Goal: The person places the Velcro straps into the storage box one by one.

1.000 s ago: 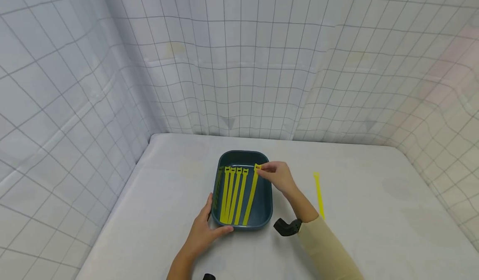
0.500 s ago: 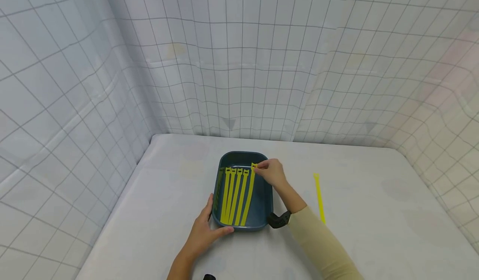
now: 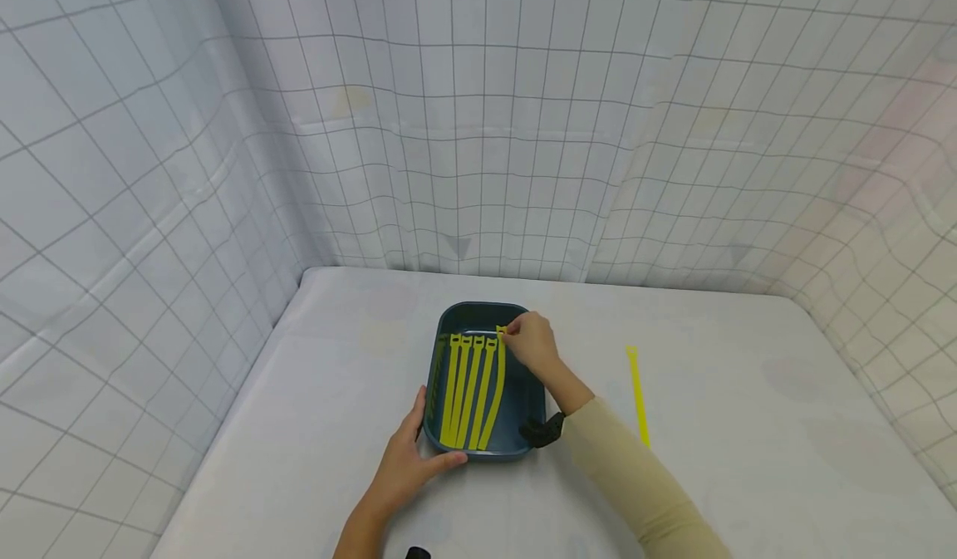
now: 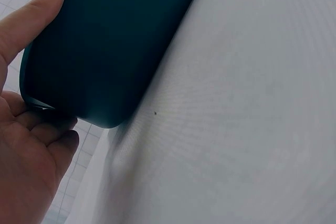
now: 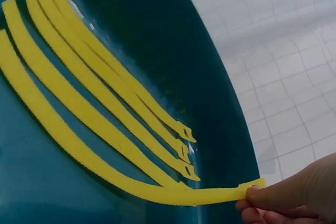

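Observation:
A dark teal tray (image 3: 525,401) stands on the white surface in the head view. My left hand (image 3: 401,469) holds its near left corner, thumb at the front rim and fingers along the left side. In the left wrist view the tray's outer wall (image 4: 105,40) fills the space by that thumb. The right hand (image 3: 532,345) is over the tray's far right part. Between thumb and fingers it pinches the slotted head of a yellow hook-and-loop cable tie (image 5: 173,196), which bends down to the tray floor. Several like cable ties (image 3: 479,384) lie side by side to its left.
Another yellow cable tie (image 3: 639,393) lies on the white surface right of the tray, beside the right sleeve (image 3: 628,472). White grid-patterned sheets (image 3: 478,127) hang at the back and sides.
The right hand has moved left with the cable tie, bringing it up close beside the row in the tray. The left hand stays at the tray's corner.

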`<state>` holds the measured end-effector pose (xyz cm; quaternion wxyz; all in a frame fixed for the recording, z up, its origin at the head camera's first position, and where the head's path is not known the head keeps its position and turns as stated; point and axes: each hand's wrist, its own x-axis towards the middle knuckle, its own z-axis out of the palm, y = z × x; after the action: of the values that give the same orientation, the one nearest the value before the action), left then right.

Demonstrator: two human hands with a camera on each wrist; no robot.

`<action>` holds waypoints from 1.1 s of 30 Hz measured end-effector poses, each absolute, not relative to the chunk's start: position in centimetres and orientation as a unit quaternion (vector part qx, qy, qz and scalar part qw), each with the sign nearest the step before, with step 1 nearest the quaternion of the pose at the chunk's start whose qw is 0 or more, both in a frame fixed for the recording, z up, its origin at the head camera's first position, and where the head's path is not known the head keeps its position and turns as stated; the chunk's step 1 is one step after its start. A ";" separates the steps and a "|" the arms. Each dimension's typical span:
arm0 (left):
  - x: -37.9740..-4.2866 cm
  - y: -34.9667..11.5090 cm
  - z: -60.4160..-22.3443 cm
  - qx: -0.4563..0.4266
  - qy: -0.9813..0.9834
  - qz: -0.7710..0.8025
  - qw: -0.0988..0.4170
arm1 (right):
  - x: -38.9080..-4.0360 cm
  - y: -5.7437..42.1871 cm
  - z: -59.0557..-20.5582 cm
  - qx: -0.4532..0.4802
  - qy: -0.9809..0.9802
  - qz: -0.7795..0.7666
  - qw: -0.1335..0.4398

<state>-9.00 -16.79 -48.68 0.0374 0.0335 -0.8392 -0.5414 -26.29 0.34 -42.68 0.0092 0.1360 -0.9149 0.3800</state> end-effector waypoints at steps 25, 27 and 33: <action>-9.0 -16.7 -48.5 0.028 -0.845 -0.532 0.039 | -26.7 -0.8 -43.5 0.166 -0.936 0.308 0.043; -9.0 -16.7 -48.5 0.027 -0.845 -0.533 0.040 | -26.7 -0.8 -43.4 0.162 -0.937 0.306 0.042; -8.9 -16.7 -48.5 0.028 -0.843 -0.536 0.039 | -26.7 -0.7 -43.3 0.168 -0.939 0.297 0.049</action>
<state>-8.93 -16.72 -48.51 0.0395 0.0282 -0.8427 -0.5362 -26.73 -0.71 -43.34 0.0487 0.1679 -0.9387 0.2973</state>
